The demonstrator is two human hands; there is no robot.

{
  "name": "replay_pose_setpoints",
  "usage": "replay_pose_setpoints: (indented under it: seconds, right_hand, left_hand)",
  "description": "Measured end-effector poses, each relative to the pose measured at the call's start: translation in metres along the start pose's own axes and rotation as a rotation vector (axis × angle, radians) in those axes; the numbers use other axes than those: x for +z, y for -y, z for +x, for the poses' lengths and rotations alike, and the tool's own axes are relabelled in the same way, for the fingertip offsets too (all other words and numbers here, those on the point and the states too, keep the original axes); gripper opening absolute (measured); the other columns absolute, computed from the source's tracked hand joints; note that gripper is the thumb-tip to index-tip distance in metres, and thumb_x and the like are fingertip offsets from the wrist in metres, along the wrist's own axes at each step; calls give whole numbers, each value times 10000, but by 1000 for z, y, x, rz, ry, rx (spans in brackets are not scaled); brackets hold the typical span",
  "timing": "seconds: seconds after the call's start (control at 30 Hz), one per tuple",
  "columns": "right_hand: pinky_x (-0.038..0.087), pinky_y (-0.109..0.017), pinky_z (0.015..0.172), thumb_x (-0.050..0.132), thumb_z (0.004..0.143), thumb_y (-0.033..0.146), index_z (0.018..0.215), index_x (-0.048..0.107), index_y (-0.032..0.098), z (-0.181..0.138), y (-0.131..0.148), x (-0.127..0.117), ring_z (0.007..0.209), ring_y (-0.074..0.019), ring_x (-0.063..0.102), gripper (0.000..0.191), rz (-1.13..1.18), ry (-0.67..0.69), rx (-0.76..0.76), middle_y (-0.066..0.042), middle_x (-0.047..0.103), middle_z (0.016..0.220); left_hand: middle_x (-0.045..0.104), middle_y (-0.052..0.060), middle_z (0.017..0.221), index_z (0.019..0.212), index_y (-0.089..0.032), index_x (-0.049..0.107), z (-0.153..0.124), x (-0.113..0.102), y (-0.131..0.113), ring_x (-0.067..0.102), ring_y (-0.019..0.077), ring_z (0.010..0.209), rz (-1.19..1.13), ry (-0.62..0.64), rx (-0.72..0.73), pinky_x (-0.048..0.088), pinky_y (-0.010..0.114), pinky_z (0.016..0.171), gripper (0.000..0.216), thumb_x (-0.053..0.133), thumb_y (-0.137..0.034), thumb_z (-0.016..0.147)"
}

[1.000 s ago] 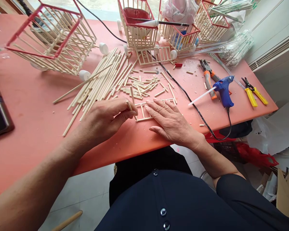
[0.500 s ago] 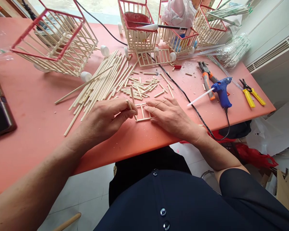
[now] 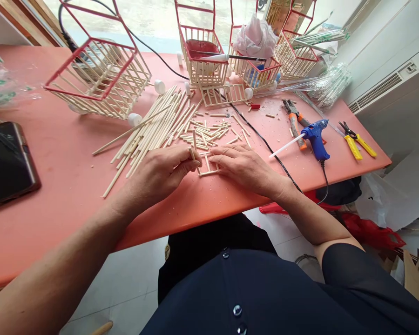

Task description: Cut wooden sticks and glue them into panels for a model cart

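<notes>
Near the table's front edge lies a small ladder-like frame of wooden sticks (image 3: 207, 164). My left hand (image 3: 167, 168) is closed, thumb and forefinger pinching a short wooden stick (image 3: 192, 155) upright at the frame's left end. Another stick (image 3: 194, 139) stands up just behind those fingertips. From the other side, my right hand (image 3: 246, 167) holds the frame's right end, its fingers laid over it and partly hiding it. Beyond the hands are a heap of short cut sticks (image 3: 209, 132) and, to the left, a pile of long sticks (image 3: 153, 123).
Stick baskets with red rims (image 3: 101, 79) stand along the back. On the right lie a blue glue gun (image 3: 316, 137), orange-handled pliers (image 3: 293, 123) and yellow-handled cutters (image 3: 356, 144). A black cable (image 3: 254, 132) crosses the table. At far left is a phone (image 3: 10, 163).
The view has shifted a little, so the tabletop things appear displaced. The pinched stick looks slightly more upright and closer to the frame. Both hands otherwise keep nearly the same place and hold.
</notes>
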State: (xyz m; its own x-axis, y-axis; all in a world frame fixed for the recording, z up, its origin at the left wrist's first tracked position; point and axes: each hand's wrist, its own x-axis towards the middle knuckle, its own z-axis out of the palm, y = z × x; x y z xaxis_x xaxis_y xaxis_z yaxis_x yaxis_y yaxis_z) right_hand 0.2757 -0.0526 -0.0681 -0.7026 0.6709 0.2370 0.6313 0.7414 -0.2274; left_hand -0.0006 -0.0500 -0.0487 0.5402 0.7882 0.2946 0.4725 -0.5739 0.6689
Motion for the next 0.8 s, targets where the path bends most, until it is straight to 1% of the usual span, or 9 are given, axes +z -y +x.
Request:
replay_pose_setpoints:
  seconds: [0.2,0.27,0.43,0.57,0.67,0.8]
  right_hand:
    - [555,-529,1269,651,1176,211,1356,834,187,0,-2,1,1473,-317,762,258,51,-16,6,-177,812,1576]
    - [555,-537,1269,656,1168,211,1355,833,190,1,-3,2,1476,-320,761,259,60,-24,10,-176,818,1566]
    - [557,-511,1259,649,1157,205,1359,823,195,-1,-3,6,1481,-313,762,267,81,-65,2,-166,830,1547]
    - [543,-518,1275,625,1160,188,1333,826,176,-4,-2,8,1512,-316,751,265,83,-91,-8,-189,819,1558]
    - [534,-504,1290,633,1157,197,1347,821,203,-5,0,7,1534,-303,738,268,75,-80,17,-165,817,1572]
    - [554,-500,1271,652,1145,193,1355,823,228,-5,1,7,1522,-298,748,273,75,-79,32,-150,819,1573]
  left_hand:
    - [825,41,999,915,-299,679,0,2,2,779,253,949,-20,0,7,601,403,909,208,579,-284,1097]
    - [811,37,983,917,-301,682,0,3,3,769,250,932,-7,-7,16,591,397,896,212,580,-289,1102]
    - [776,28,922,913,-279,677,-1,5,10,721,231,853,33,-3,28,544,370,828,229,585,-317,1119]
    - [783,44,939,904,-259,671,-1,6,11,718,225,860,32,6,40,542,370,836,258,570,-315,1134]
    - [778,39,931,909,-259,678,0,7,10,716,223,862,24,-6,49,541,367,829,242,575,-290,1126]
    - [794,53,942,894,-252,671,1,7,8,734,228,879,-16,-1,51,566,366,840,235,584,-278,1110]
